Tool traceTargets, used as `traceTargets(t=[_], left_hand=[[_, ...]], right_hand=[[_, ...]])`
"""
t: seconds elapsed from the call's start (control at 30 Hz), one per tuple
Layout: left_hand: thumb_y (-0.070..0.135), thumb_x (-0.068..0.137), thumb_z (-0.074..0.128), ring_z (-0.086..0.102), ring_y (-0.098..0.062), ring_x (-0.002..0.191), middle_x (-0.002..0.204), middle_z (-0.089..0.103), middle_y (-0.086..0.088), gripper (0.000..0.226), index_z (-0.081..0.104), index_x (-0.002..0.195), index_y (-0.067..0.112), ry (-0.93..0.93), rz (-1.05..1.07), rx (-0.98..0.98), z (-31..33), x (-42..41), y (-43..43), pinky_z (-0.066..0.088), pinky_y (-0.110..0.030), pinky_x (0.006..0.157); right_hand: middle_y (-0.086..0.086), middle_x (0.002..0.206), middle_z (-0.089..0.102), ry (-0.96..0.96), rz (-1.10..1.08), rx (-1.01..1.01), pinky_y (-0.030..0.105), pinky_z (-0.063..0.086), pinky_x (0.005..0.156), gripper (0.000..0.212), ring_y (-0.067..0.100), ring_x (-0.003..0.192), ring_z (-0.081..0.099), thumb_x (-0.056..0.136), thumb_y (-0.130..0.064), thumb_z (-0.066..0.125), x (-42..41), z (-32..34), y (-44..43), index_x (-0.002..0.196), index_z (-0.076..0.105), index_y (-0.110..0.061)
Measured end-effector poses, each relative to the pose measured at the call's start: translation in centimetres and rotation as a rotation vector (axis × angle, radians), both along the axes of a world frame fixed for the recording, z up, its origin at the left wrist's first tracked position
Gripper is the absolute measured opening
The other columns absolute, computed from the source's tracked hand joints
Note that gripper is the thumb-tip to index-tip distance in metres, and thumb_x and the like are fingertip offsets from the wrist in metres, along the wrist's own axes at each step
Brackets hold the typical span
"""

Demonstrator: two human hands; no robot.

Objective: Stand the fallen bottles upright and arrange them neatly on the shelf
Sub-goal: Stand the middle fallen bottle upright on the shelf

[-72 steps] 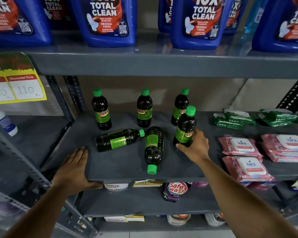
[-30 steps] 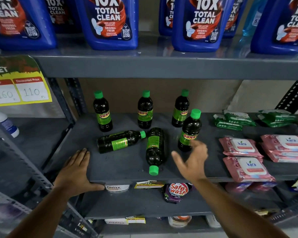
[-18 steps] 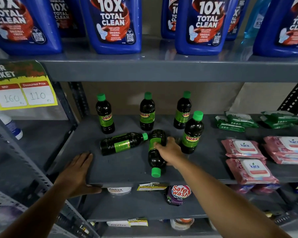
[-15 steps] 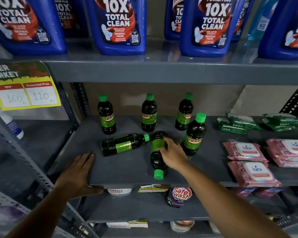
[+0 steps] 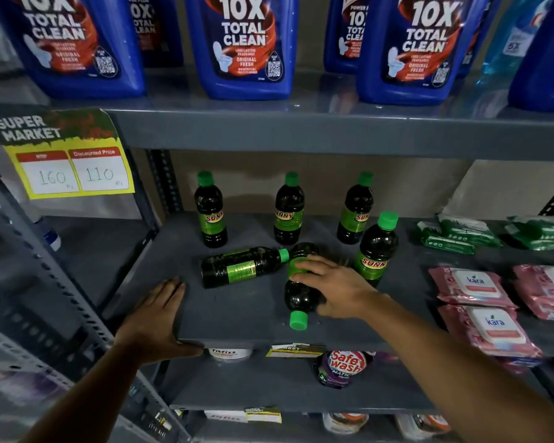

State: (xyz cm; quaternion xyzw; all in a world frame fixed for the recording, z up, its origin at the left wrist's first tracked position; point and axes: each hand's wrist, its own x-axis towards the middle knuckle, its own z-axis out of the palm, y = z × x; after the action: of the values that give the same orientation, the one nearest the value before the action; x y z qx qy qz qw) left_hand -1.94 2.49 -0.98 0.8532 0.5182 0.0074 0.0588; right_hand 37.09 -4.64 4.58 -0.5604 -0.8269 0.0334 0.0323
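Observation:
Dark bottles with green caps and green SUNNY labels are on a grey shelf (image 5: pixel 237 318). Three stand upright at the back: left (image 5: pixel 210 211), middle (image 5: pixel 288 209), right (image 5: pixel 355 209). A fourth upright bottle (image 5: pixel 378 251) stands further forward on the right. One fallen bottle (image 5: pixel 242 266) lies sideways, cap pointing right. Another fallen bottle (image 5: pixel 298 295) lies with its cap toward me, and my right hand (image 5: pixel 336 286) is wrapped over its middle. My left hand (image 5: pixel 155 318) rests flat on the shelf's front left corner, fingers apart.
Large blue 10X Total Clean jugs (image 5: pixel 243 46) fill the shelf above. Pink kara wipe packs (image 5: pixel 480 302) and green packs (image 5: pixel 461 235) lie to the right. A yellow price tag (image 5: pixel 68 167) hangs at left. A Safe Wash pouch (image 5: pixel 343 367) sits on the shelf below.
My right hand let go of the now upright front-right bottle, moved left and closed over the fallen bottle whose cap points toward me. My left hand stayed on the shelf corner.

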Motion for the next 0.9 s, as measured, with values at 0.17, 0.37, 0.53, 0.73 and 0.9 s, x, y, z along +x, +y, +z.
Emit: traceTargets(t=[0.17, 0.37, 0.53, 0.73, 0.9], left_hand=[[0.108, 0.038, 0.032, -0.005, -0.021, 0.150, 0.165, -0.006, -0.004, 0.152, -0.003, 0.155, 0.018, -0.012, -0.002, 0.000, 0.1, 0.1, 0.0, 0.004, -0.040, 0.124], [0.107, 0.038, 0.037, -0.003, -0.021, 0.151, 0.165, -0.004, -0.003, 0.152, -0.001, 0.156, 0.019, -0.034, -0.004, -0.007, 0.0, -0.1, 0.1, 0.008, -0.041, 0.124], [0.106, 0.042, 0.041, -0.005, -0.020, 0.150, 0.164, -0.008, -0.001, 0.150, -0.004, 0.156, 0.020, -0.034, -0.013, -0.011, -0.1, -0.2, 0.2, 0.005, -0.041, 0.124], [0.104, 0.046, 0.044, -0.007, -0.018, 0.150, 0.164, -0.012, 0.001, 0.147, -0.008, 0.155, 0.021, 0.007, -0.002, -0.008, 0.3, 0.1, 0.0, 0.001, -0.037, 0.122], [0.103, 0.045, 0.047, -0.008, -0.018, 0.150, 0.164, -0.012, 0.002, 0.147, -0.008, 0.154, 0.022, -0.015, 0.006, -0.008, 0.1, 0.0, 0.0, -0.002, -0.035, 0.119]], right_hand=[[0.001, 0.144, 0.057, 0.436, -0.110, 0.086, 0.041, 0.045, 0.109, 0.085, 0.018, 0.132, 0.054, 0.058, -0.039, 0.072, 0.7, 1.0, 1.3, 0.139, 0.053, -0.024], [0.001, 0.136, 0.061, 0.537, -0.203, 0.065, 0.037, 0.044, 0.108, 0.085, 0.017, 0.126, 0.057, 0.057, -0.043, 0.072, 0.6, 1.9, 2.4, 0.138, 0.054, -0.025], [-0.005, 0.140, 0.052, 0.281, -0.114, 0.066, 0.037, 0.041, 0.109, 0.087, 0.020, 0.128, 0.048, 0.052, -0.050, 0.072, -0.2, 1.0, 1.7, 0.135, 0.053, -0.029], [0.002, 0.134, 0.059, 0.546, -0.195, 0.207, 0.037, 0.045, 0.107, 0.078, 0.019, 0.125, 0.055, 0.057, -0.037, 0.083, -2.3, -0.4, 1.2, 0.130, 0.059, -0.019], [-0.003, 0.108, 0.068, 0.892, -0.531, 0.218, 0.030, 0.050, 0.091, 0.061, 0.015, 0.102, 0.063, 0.071, -0.033, 0.082, -3.5, 1.4, 2.2, 0.126, 0.057, -0.023]])
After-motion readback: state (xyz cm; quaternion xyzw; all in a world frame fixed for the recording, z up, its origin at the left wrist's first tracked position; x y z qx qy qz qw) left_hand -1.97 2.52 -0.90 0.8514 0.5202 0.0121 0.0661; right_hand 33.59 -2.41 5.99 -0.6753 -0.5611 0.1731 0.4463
